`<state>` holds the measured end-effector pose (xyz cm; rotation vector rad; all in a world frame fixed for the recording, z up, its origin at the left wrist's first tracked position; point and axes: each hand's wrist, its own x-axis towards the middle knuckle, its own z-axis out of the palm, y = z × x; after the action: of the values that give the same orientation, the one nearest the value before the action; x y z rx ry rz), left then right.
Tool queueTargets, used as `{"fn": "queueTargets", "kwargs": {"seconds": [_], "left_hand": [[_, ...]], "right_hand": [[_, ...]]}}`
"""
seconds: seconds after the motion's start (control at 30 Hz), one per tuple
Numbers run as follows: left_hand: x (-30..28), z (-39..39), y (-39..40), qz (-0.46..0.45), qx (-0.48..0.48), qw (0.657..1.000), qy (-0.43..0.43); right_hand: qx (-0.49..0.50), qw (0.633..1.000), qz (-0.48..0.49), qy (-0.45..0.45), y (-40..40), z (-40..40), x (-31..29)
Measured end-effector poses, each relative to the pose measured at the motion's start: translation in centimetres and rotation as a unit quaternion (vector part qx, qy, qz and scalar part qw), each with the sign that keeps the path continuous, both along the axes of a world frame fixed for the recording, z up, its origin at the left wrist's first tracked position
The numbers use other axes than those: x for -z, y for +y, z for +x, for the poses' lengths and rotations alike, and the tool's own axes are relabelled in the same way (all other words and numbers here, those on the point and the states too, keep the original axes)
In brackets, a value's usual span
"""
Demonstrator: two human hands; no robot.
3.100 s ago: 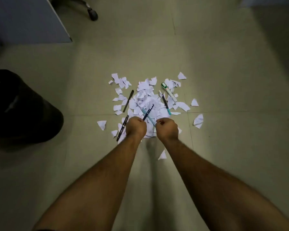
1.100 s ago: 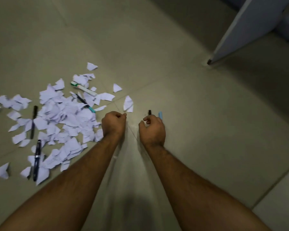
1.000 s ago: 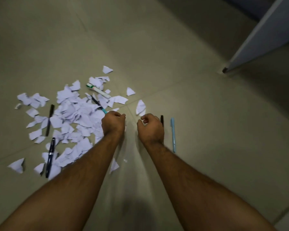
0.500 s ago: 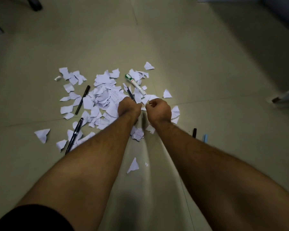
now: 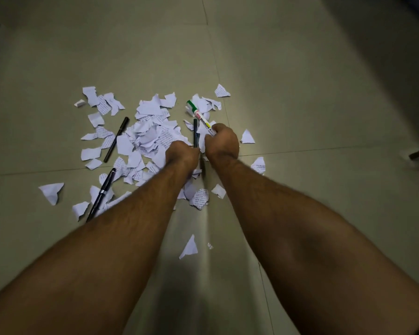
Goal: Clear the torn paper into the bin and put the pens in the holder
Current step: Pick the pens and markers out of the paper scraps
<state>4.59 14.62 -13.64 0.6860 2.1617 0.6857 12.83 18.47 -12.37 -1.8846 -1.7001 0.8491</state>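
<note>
The single head-worn camera is looking forward and steeply down from above at the tiled floor (image 5: 300, 93), sitting close over both outstretched forearms.

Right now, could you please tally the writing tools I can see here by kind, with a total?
Black pens lying on the floor to the left: 2, the upper pen and the clip pen.
Dark pens at the left hand: 1, the dark pen.
Whiteboard markers in the right hand: 1, the green-capped marker.
Total: 4.
</note>
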Motion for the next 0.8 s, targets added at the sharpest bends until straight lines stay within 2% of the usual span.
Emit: {"fn": "queueTargets", "kwargs": {"seconds": [0.27,0.4,0.5,0.63,0.7,0.8], "left_hand": [[0.5,0.5,0.0,0.029,-0.037,0.999,-0.006],[0.0,0.5,0.0,0.028,-0.04,0.999,-0.006],[-0.8,0.3,-0.4,0.022,-0.024,0.999,-0.019],[-3.2,1.4,-3.5,0.106,-0.027,0.993,-0.038],[-3.9,2.4,-5.6,0.134,-0.043,0.988,-0.061],[-5.1,4.5,-8.4,0.128,-0.033,0.988,-0.085]], "right_hand": [[0.024,1.0,-0.01,-0.001,-0.2,-0.2,-0.1],[0.097,0.992,-0.01,0.084,-2.1,0.8,-0.8],[0.166,0.969,-0.039,0.178,-4.0,2.0,-1.4],[0.228,0.926,-0.06,0.294,-7.3,3.9,-1.5],[0.255,0.91,-0.059,0.322,-9.3,5.1,-1.3],[0.294,0.897,-0.059,0.323,-13.0,7.3,-2.0]]}}
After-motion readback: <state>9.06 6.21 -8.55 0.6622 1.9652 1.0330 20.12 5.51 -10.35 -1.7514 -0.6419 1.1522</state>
